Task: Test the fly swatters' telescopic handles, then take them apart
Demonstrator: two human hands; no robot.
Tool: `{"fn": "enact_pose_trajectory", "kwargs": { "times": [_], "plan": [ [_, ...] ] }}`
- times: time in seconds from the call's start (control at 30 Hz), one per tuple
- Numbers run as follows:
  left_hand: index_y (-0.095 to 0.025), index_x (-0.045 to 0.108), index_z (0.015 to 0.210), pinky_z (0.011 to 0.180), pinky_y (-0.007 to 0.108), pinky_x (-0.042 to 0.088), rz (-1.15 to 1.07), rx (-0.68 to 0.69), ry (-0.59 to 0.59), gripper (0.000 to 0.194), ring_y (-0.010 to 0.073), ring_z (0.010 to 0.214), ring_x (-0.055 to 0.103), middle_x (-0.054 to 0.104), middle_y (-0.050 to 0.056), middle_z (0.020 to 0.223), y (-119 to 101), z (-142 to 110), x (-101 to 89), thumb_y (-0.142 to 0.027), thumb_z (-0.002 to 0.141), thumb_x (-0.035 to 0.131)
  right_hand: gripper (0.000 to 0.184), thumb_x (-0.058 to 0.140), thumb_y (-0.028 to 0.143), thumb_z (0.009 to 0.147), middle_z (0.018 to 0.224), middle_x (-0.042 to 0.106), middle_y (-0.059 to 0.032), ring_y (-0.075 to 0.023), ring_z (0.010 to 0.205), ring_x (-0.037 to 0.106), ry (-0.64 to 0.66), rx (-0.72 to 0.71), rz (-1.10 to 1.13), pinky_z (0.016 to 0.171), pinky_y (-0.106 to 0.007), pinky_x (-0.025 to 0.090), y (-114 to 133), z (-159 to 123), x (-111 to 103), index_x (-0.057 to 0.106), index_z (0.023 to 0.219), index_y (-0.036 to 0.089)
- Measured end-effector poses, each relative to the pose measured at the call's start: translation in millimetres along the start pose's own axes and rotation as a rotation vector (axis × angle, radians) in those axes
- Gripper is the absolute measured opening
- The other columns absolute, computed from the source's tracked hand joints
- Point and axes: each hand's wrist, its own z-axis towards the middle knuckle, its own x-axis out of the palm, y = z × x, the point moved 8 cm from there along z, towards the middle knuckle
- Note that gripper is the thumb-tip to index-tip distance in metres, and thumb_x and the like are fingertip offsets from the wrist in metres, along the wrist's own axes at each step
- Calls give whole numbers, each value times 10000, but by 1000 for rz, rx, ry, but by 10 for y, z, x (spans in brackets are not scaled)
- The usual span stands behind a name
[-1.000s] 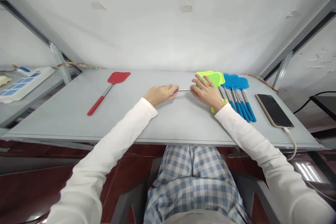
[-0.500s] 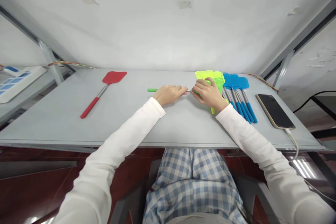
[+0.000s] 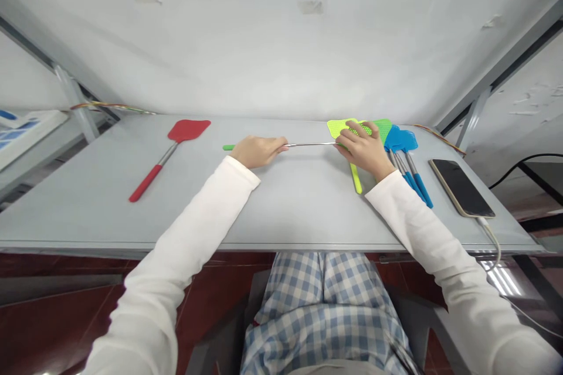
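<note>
While left hand (image 3: 259, 151) fingers grip the green swatter (image 3: 310, 145), right hand (image 3: 363, 149) fingers, seemingly gripping, overlap yellow mesh (image 3: 336, 127).

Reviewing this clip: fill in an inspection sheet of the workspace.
Surface: grey table, smooth.
Things: green swatter, its metal rod spanning both hands; red swatter at left; yellow swatter and overlapping blue swatters at right.
Clutter: phone, right end.
Hands: left hand grips near the handle, right hand near the head.
Cables: white cable at phone; coloured wires behind.
Surroundings: wall with tape patches.
</note>
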Motion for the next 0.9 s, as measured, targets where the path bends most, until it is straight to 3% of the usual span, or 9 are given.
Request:
{"fn": "enact_pose_trajectory", "kwargs": {
  "times": [0.13,0.27,0.43,0.5,0.6,0.7,0.9],
  "plan": [
    [-227,645,914,493,269,321,-38,-47,-26,522,164,582,593,685,51,699,252,-97,-52,-511,968,210,197,391,219,948,1076,663,-37,-222,1304,453,9,39,-33,1016,-409,210,-167,-29,55,585,978,238],
    [-217,648,913,484,268,304,-30,-63,-44,499,165,567,592,687,48,687,247,-127,-41,-493,966,236,182,388,193,936,1055,660,-58,-237,1340,415,-9,95,-24,1046,-450,202,-83,10,32,568,943,215],
    [-197,629,1025,512,264,337,-100,-36,-122,395,167,643,637,707,58,772,-192,-34,-59,-463,957,345,210,351,185,962,995,665,-67,-222,1227,501,-22,25,15,1019,-421,247,335,121,-93,555,914,199],
    [-187,599,1100,556,259,373,-135,-5,-174,356,163,703,656,708,68,854,-460,26,-105,-400,966,347,265,309,200,989,905,667,-60,-198,1020,586,7,-17,33,915,-362,307,460,154,-113,565,920,189],
    [-175,557,1144,590,270,396,-137,3,-181,313,173,750,663,690,89,942,-781,109,-119,-293,959,334,308,291,236,1003,802,650,-61,-189,757,562,73,4,72,724,-338,308,472,160,-84,581,924,172],
    [-159,557,1109,544,274,377,-112,-48,-107,293,183,707,661,683,103,919,-881,154,-49,-277,935,353,303,317,261,1000,814,644,-75,-203,759,536,101,8,126,682,-335,278,435,135,-36,594,921,163],
    [-163,612,966,559,287,387,-105,-133,116,329,221,651,666,704,120,788,-728,171,151,-358,950,348,334,322,324,1002,797,637,-69,-198,750,513,123,-54,203,681,-315,272,509,130,104,602,916,165]
  ]
}}
